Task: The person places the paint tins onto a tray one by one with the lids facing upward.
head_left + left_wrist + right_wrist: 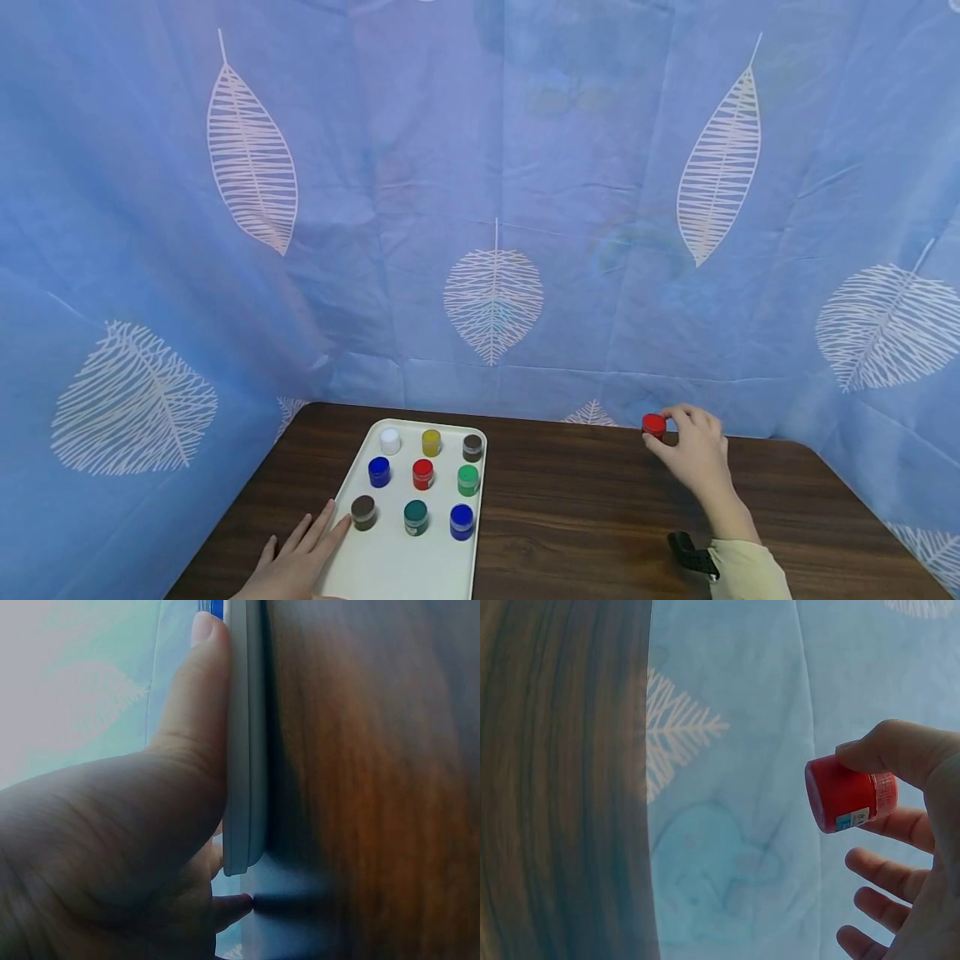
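At the right of the table, my right hand [697, 450] pinches a small red-lidded paint jar [832, 796] between thumb and forefinger, holding it above the tabletop. The other fingers of that hand are spread away from the jar. My left hand [296, 562] lies at the left edge of a white tray [390, 571], its fingers extended and its thumb along the rim in the left wrist view. Several paint jars stand in rows on the tray. A dark brown jar [363, 512] is nearest to the left fingertips, and another red jar [423, 474] stands mid-tray.
Other jars on the tray include white [390, 441], yellow [431, 442], light green [468, 480], dark green [416, 517] and blue [462, 522]. A dark wood table [570, 500] lies under everything. Behind it hangs a blue curtain [585, 317] with white leaf prints.
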`<move>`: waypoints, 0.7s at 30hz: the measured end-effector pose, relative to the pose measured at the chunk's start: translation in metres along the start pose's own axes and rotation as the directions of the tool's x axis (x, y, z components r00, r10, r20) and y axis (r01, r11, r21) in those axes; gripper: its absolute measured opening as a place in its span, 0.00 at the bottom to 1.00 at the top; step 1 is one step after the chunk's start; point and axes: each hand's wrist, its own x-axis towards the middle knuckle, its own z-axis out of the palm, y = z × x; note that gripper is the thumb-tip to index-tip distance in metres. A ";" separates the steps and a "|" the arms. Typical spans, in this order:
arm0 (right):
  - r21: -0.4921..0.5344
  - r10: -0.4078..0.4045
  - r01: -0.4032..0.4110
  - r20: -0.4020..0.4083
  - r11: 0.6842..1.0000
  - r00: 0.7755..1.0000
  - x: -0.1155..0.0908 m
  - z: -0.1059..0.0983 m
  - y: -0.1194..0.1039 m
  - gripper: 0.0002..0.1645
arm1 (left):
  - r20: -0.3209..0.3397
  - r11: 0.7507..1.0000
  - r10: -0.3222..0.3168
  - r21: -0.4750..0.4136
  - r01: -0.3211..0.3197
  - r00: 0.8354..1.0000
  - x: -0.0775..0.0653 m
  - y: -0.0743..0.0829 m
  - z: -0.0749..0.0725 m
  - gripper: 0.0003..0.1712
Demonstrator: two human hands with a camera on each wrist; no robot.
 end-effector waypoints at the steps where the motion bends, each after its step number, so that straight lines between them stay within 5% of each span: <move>1: 0.000 -0.008 0.008 -0.004 1.000 1.000 0.000 0.000 -0.003 0.26 | 0.000 1.000 0.001 0.000 -0.001 1.000 0.000 0.000 0.000 0.72; 21: 0.002 -0.165 0.165 -0.028 0.986 0.986 -0.005 0.013 -0.055 0.23 | -0.012 1.000 0.006 0.010 -0.006 1.000 -0.001 -0.001 -0.001 0.70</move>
